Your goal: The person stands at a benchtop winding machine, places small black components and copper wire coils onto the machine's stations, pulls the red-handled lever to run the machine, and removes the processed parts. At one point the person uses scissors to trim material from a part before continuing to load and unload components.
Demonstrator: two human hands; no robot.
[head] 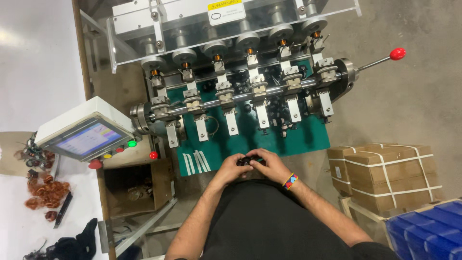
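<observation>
Both my hands meet just below the green bed (308,137) of a multi-spindle winding machine (240,91). My left hand (232,166) and my right hand (269,163) together pinch a small dark part (246,161) between the fingertips; its shape is too small to tell. A coloured band (290,181) sits on my right wrist. Above my hands, several spindles carry copper-wound bobbins (217,58), with white clamp arms (231,120) hanging from a steel shaft (240,98). White strips (197,162) lie on the bed to the left of my hands.
A control box with a screen (86,137) and coloured buttons stands at left, over an open cardboard box (134,190). Copper coils (45,190) lie on the white table. A red-knobbed lever (397,53) juts right. Strapped cartons (390,175) and blue bins (428,228) stand at right.
</observation>
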